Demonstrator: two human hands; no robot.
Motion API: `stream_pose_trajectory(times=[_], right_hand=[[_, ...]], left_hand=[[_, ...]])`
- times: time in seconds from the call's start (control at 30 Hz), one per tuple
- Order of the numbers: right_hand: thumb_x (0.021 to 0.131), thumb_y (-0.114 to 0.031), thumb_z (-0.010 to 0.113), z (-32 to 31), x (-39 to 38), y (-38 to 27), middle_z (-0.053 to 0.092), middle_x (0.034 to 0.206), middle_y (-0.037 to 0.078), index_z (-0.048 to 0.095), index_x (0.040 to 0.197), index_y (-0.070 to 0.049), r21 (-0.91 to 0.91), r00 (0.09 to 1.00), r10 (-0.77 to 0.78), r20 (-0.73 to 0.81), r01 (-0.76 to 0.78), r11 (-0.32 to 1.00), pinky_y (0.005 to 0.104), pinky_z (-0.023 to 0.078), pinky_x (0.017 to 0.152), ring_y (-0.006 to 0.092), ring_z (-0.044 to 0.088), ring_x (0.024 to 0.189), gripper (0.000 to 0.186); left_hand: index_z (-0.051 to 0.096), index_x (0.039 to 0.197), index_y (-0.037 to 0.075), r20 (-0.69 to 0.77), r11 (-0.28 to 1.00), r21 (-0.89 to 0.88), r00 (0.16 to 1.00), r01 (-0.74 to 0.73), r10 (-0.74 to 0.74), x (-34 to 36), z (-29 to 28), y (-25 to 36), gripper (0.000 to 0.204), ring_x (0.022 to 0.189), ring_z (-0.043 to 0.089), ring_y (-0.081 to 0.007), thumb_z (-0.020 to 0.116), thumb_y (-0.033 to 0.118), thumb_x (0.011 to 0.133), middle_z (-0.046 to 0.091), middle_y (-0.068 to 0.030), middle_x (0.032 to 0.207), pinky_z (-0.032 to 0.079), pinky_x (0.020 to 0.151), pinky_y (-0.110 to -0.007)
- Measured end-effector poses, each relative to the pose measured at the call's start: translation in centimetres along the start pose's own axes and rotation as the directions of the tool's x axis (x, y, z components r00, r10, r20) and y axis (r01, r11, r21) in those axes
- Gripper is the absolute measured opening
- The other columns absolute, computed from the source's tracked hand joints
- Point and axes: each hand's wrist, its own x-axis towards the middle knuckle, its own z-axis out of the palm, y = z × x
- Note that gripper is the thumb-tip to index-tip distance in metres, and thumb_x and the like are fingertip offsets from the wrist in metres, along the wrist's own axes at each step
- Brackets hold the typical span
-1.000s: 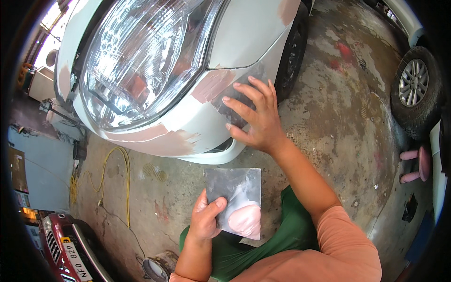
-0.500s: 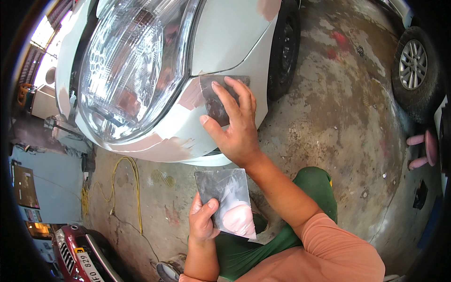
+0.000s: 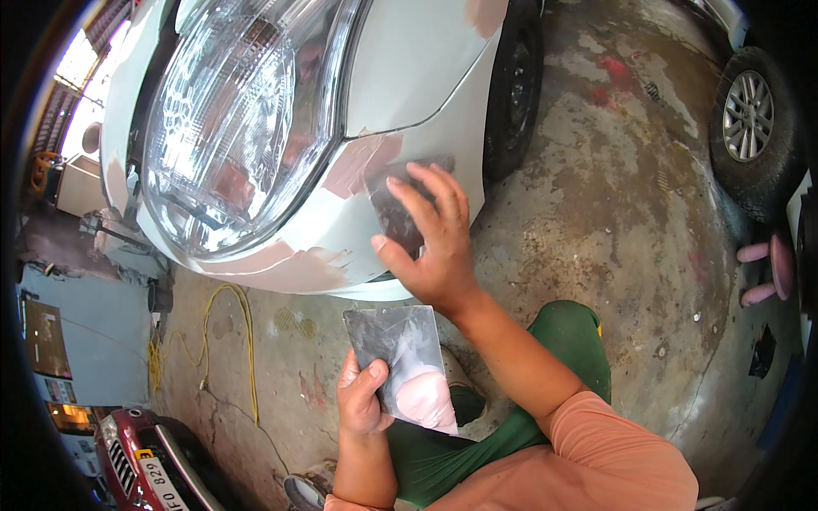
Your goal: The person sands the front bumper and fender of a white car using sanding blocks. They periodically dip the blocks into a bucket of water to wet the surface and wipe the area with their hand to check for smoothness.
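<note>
My left hand (image 3: 362, 402) grips a flat grey plate (image 3: 375, 332) by its left edge, thumb on top. A mound of pink body filler (image 3: 424, 400) sits on the plate's lower right corner, with a thin smear above it. My right hand (image 3: 441, 255) has its thumb and fingers on a thin dark filler spreader (image 3: 394, 213), slightly blurred, over the white car bumper (image 3: 375, 247). Whether the spreader touches the bumper I cannot tell. Left of it, a pink filler patch (image 3: 362, 164) lies beside the headlight (image 3: 230, 128). Another filler patch (image 3: 273, 266) runs below the headlight.
The white car's front wheel (image 3: 514, 85) stands beyond the bumper. A second wheel (image 3: 750, 115) and a pink stool (image 3: 780, 268) are at the right. A yellow cable (image 3: 249, 341) lies on the stained concrete floor. A red car (image 3: 136, 451) is at lower left.
My right hand and the spreader have come slightly toward me, baring more of the pink patch beside the headlight. My left hand with the plate has shifted a little left.
</note>
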Motion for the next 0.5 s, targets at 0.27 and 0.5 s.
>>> stream_pose_trajectory(times=[0.27,0.5], right_hand=[[0.078,-0.029,0.074,1.3,1.3,-0.1,0.046,0.138,0.013,0.058,0.131,-0.013,-0.019,0.999,0.016,-0.047,-0.017,1.000,0.0526,0.029,0.108,0.0400,0.038,0.130,0.058],[0.076,-0.029,0.074,-0.8,-0.6,-0.4,0.048,0.136,0.012,0.058,0.130,-0.014,0.003,0.995,0.002,0.103,-0.002,1.000,0.0533,0.029,0.108,0.0392,0.040,0.129,0.058]], left_hand=[[0.046,0.132,-0.004,0.007,1.000,-0.001,1.000,-0.010,0.010,-0.2,0.8,-0.2,0.056,0.097,0.067,-0.0260,0.068,0.020,0.087,0.063,-0.0171,0.117,0.055,0.084,-0.037],[0.046,0.131,-0.004,0.003,1.000,0.002,1.000,-0.030,0.030,-0.2,0.7,0.0,0.056,0.096,0.067,-0.0257,0.069,0.021,0.087,0.064,-0.0167,0.115,0.056,0.083,-0.037]])
